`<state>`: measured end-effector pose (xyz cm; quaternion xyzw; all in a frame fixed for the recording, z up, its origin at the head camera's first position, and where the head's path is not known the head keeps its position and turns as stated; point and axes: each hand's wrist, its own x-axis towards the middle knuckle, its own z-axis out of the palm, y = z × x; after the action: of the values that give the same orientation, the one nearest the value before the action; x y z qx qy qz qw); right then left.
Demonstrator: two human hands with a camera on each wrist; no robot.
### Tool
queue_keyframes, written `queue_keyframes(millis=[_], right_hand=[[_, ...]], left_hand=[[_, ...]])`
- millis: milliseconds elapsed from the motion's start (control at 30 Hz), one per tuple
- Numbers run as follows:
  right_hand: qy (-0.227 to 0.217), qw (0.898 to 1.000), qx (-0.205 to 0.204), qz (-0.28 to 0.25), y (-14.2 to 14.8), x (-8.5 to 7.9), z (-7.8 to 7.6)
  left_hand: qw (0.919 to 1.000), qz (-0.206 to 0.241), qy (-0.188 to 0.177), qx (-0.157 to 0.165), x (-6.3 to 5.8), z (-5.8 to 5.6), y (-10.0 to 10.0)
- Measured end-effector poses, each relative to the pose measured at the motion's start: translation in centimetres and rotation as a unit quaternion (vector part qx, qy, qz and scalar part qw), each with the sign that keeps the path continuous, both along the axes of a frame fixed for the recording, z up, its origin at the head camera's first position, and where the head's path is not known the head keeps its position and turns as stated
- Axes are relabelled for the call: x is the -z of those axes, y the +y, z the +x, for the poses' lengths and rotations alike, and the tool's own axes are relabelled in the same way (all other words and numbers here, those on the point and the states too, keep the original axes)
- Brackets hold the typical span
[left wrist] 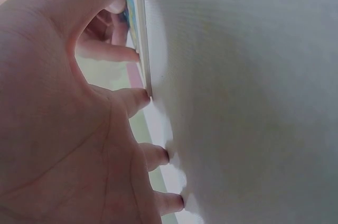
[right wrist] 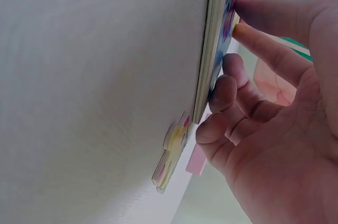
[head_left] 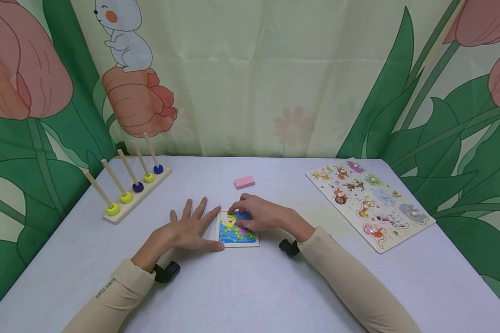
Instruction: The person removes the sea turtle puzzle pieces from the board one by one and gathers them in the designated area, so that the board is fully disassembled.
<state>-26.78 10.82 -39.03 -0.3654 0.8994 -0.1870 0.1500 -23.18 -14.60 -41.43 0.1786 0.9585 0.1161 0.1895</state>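
Observation:
A small square picture puzzle with a pale wooden frame lies flat on the table, showing blue, green, yellow and pink shapes. My left hand is spread beside it; the thumb and index finger touch its left edge, while other fingertips rest on the white cloth. From the right, my right hand reaches over the puzzle. In the right wrist view its thumb and index fingertips touch the picture surface, a little apart, with the other fingers bent. A flat yellow and pink cutout lies on the cloth beside the puzzle, hidden in the head view.
A pink block lies behind the puzzle. At the left stands a wooden peg rack with upright pegs bearing yellow and blue beads. A large animal puzzle board lies at the right. A printed curtain hangs behind the table.

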Motion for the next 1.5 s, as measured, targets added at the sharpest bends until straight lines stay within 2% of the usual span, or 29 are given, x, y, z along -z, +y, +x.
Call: queue_keyframes(millis=[200,333,433,567,967,1300,1500], right_hand=[[-0.008,1.000,0.004,0.006,0.0,-0.2,0.1],[-0.012,1.000,0.006,0.005,0.0,-0.2,0.1],[-0.013,1.000,0.008,0.004,0.0,-0.2,0.1],[-0.014,1.000,0.012,0.003,-0.1,-0.2,0.1],[-0.017,1.000,0.023,-0.001,-0.4,-0.3,0.3],[-0.024,0.999,0.035,-0.010,-0.4,-0.2,0.4],[-0.023,0.999,0.036,-0.012,-0.4,-0.2,0.4]], left_hand=[[1.0000,0.000,-0.004,0.003,-0.8,0.4,0.2],[1.0000,-0.007,-0.001,0.001,-0.4,0.1,0.1],[0.9999,-0.011,0.000,-0.002,0.5,-0.3,0.0],[1.0000,-0.006,-0.002,-0.004,0.7,-0.5,-0.1],[1.0000,-0.006,-0.001,-0.006,0.6,-0.3,0.0],[0.9999,-0.012,0.005,-0.006,1.2,-0.6,-0.2],[0.9999,-0.014,0.004,-0.006,0.8,-0.5,-0.1]])
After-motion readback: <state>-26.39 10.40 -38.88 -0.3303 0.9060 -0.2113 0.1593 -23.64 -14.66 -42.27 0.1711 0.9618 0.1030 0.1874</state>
